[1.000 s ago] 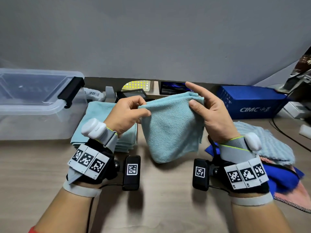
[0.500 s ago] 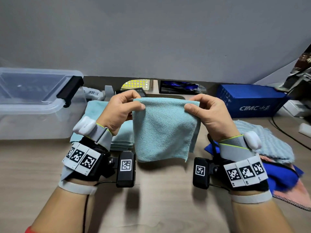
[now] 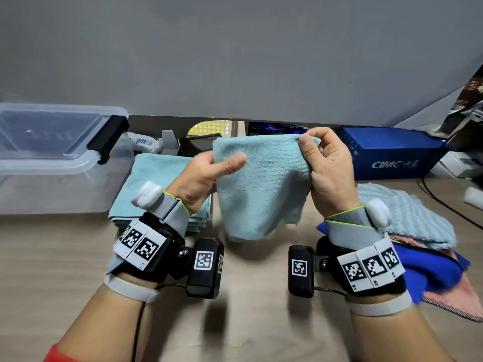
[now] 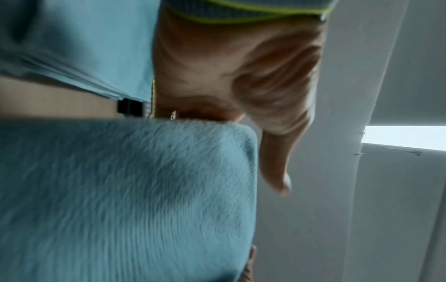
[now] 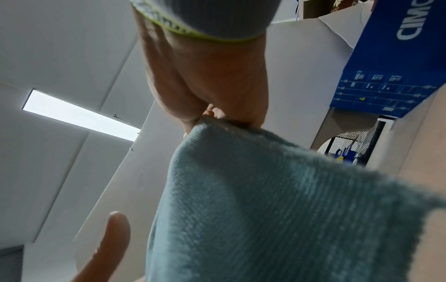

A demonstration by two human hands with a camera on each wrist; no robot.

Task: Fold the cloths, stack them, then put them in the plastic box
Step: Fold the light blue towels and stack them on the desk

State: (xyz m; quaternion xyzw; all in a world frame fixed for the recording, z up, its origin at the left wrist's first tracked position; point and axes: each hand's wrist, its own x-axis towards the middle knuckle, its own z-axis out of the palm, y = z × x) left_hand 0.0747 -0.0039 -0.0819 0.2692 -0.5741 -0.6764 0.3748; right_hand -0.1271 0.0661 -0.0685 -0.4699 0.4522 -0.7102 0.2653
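Note:
A light blue cloth (image 3: 258, 189) hangs folded above the table, held up by both hands. My left hand (image 3: 209, 173) pinches its left edge with the thumb laid across the front. My right hand (image 3: 321, 158) grips the top right corner with curled fingers. The same cloth fills the left wrist view (image 4: 125, 200) and the right wrist view (image 5: 277, 209). Behind my left hand lies a stack of folded light blue cloths (image 3: 154, 184). The clear plastic box (image 3: 60, 163) stands at the far left with its lid on and a black latch.
A heap of unfolded cloths, pale blue (image 3: 413, 220), dark blue (image 3: 433, 273) and pink (image 3: 454, 299), lies at the right. A blue cardboard box (image 3: 392, 155) and small devices line the back wall. A cable (image 3: 444, 202) runs at the far right.
The cloth was stretched flat between both hands; now my left thumb lies across its front lower down, my right hand bunches the top corner, and the cloth hangs looser.

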